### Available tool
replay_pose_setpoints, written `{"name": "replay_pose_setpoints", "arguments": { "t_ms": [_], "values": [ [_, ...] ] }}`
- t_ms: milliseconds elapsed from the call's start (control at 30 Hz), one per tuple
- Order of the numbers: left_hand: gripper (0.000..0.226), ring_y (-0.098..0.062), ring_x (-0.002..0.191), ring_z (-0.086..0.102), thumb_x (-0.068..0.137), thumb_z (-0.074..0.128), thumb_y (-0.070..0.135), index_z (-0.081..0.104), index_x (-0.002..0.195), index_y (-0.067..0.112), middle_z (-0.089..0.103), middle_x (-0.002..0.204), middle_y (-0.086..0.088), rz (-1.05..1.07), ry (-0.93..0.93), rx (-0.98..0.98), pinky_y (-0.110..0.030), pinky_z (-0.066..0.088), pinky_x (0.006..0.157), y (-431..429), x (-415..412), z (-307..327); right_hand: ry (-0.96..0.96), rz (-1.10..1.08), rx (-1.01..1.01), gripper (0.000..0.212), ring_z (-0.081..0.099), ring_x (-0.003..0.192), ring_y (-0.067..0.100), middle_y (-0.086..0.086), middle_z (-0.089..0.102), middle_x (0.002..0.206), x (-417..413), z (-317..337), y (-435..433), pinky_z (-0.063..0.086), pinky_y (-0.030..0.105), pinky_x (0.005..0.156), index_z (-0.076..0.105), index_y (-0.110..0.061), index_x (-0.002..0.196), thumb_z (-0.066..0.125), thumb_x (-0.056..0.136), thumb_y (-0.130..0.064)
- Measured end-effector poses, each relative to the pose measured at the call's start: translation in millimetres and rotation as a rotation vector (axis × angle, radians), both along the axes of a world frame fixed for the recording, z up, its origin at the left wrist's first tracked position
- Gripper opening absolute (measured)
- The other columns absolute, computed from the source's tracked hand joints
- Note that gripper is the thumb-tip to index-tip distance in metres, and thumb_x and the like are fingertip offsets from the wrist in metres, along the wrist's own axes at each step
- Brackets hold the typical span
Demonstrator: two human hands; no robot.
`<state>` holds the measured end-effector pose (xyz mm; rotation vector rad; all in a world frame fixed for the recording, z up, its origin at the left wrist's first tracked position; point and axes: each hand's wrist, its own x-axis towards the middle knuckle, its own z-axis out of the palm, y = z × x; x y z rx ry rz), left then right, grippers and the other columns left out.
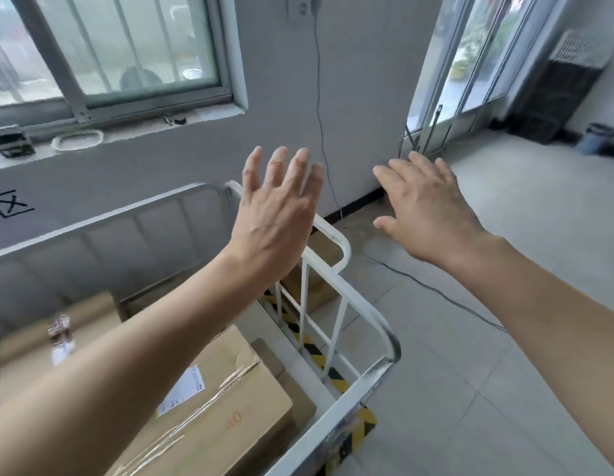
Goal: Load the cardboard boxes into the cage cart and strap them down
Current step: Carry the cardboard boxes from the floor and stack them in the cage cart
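A white metal cage cart [364,305] fills the lower left, and several cardboard boxes lie inside it. The nearest cardboard box [230,410] is taped and bears a white label. Another cardboard box [317,273] stands on the floor outside the cart, behind its right railing. My left hand [276,214] is raised above the cart's far corner with straight fingers and holds nothing. To the right of the cart, my right hand [425,209] stretches out over the floor, fingers spread and empty. No strap is in view.
A grey wall with a barred window [102,49] stands behind the cart. A black cable [432,290] runs down the wall and across the tiled floor. A glass door [470,60], a dark stacked unit [556,87] and a small bin [595,139] are at the far right.
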<state>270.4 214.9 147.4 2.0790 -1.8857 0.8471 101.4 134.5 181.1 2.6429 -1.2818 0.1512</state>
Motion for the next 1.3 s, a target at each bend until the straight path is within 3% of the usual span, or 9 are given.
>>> {"name": "replay_pose_setpoints", "arguments": {
  "t_ms": [600,833,1300],
  "values": [
    [0.063,-0.039,0.128,0.042,0.076,0.074,0.015,0.049,0.133,0.003,0.047,0.136,-0.018,0.287,0.058,0.005,-0.057,0.018,0.11,-223,-131,-19,0.045,0.314,0.128,0.067,0.013,0.145,0.027,0.005,0.031,0.149,-107,-40,-268,0.008,0.045,0.117,0.026,-0.015,0.147,0.058,0.092,-0.037],
    [0.067,-0.035,0.136,0.031,0.082,0.07,0.026,0.041,0.14,0.009,0.037,0.144,-0.016,0.525,0.075,0.047,-0.051,0.01,0.114,-249,-85,-11,0.035,0.47,0.222,0.064,0.011,0.146,0.027,0.004,0.03,0.15,-64,-59,-334,0.007,0.045,0.118,0.026,-0.015,0.146,0.055,0.094,-0.038],
    [0.063,-0.038,0.119,0.052,0.068,0.081,0.018,0.056,0.125,0.005,0.055,0.127,-0.017,0.556,0.129,0.093,-0.057,0.031,0.105,-430,-2,-67,0.122,0.607,0.23,0.062,0.013,0.145,0.026,0.004,0.03,0.15,77,-85,-508,0.008,0.045,0.118,0.027,-0.015,0.146,0.054,0.094,-0.036]
  ]
}}
